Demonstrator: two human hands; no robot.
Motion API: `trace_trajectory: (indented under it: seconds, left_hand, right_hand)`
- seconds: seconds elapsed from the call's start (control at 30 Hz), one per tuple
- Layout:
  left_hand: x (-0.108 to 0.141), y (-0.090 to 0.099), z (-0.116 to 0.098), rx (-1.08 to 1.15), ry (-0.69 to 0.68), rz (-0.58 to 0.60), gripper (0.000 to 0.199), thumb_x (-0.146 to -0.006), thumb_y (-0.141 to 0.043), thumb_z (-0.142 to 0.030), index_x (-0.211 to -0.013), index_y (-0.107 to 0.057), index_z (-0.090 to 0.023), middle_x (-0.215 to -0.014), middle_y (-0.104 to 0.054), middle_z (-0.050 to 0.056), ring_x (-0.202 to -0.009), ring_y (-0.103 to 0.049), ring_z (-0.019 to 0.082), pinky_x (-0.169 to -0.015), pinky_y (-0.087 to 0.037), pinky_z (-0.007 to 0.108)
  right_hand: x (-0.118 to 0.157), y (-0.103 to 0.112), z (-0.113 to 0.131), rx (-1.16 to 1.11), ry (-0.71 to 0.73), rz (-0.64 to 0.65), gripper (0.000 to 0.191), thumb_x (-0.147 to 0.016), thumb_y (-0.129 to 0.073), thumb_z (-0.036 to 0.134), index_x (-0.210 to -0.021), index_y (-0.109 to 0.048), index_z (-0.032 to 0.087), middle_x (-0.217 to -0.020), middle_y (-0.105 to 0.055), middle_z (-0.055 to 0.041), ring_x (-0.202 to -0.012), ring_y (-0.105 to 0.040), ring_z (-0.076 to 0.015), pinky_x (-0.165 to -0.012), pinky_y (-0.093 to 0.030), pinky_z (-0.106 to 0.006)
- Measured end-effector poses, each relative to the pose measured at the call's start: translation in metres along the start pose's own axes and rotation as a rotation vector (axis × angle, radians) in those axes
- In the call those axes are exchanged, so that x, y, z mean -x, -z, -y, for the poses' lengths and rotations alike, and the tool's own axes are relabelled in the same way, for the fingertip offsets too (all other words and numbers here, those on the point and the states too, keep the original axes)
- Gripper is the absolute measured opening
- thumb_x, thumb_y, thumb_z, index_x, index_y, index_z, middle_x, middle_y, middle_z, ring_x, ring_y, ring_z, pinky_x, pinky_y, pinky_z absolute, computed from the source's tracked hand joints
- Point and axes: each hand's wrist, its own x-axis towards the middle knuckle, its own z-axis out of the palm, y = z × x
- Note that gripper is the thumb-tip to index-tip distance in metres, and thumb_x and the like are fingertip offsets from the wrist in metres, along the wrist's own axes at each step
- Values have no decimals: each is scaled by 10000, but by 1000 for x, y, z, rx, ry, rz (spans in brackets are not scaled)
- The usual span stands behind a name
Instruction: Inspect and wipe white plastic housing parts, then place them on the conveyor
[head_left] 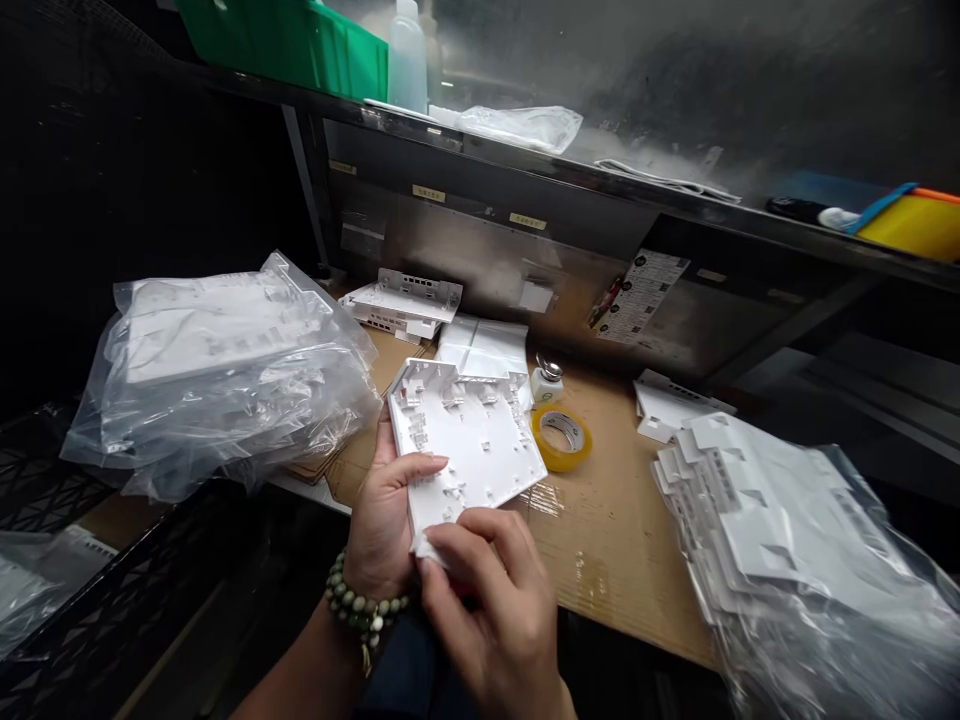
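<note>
A white moulded plastic housing (pixel 480 440), its inside with clips and posts facing up, lies tilted in my left hand (pixel 386 510). The thumb rests over its near left edge while the other fingers support it from beneath. My right hand (pixel 495 590) is closed at the housing's near corner, pinching a small white wipe (pixel 426 547) against the edge. Most of that wipe is hidden by the fingers. Just past the housing are a roll of yellow tape (pixel 561 438) and a small pump bottle (pixel 547 383) with a metal top.
Bagged white parts (pixel 225 340) are piled at left, and a stack of housings (pixel 765 510) in plastic stands at right. More white parts (pixel 405 300) sit at the back of the cardboard-covered bench (pixel 600 540). A shelf (pixel 495 160) above carries a green bin (pixel 292 45) and a bottle (pixel 407 60).
</note>
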Motion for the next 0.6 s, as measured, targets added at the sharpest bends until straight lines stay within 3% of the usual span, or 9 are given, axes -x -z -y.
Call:
trace_trajectory:
  seconds: [0.2, 0.4, 0.5, 0.6]
  left_hand:
    - [-2, 2, 0, -33, -26, -30, 963, -696, -628, 47, -1523, -417, -400, -1354, -712, 2, -1281, -646, 322, -1125, -510, 528]
    - [-5, 6, -1, -21, -37, -28, 968, -692, -640, 59, -1516, -436, -405, -1298, -747, 14, -1272, -654, 317, -1120, -504, 549]
    - [-13, 18, -12, -76, -9, -35, 931, -667, -639, 34, -1506, -474, -334, -1293, -753, 53, -1254, -660, 345, -1088, -522, 562]
    - [-21, 33, -29, -325, -42, 22, 684, -670, -605, -78, -1339, -660, -212, -1162, -797, 78, -1217, -662, 389, -982, -579, 540]
  right_hand:
    - [0, 0, -1, 38, -17, -1, 156, -892, -681, 118, -1025, -694, 200, -906, -666, -54, -795, -628, -192, -686, -542, -326]
    - [1, -7, -2, 35, 1, 4, 148, -903, -673, 143, -1033, -698, 209, -918, -680, -50, -798, -641, -192, -697, -552, -337]
    - [5, 10, -26, 52, -93, 35, 152, -922, -661, 152, -1052, -708, 216, -974, -674, -59, -872, -662, -199, -721, -588, -330]
    - [9, 40, -58, 85, -237, -94, 160, -952, -657, 200, -1091, -728, 237, -1057, -653, -65, -939, -673, -186, -740, -612, -289]
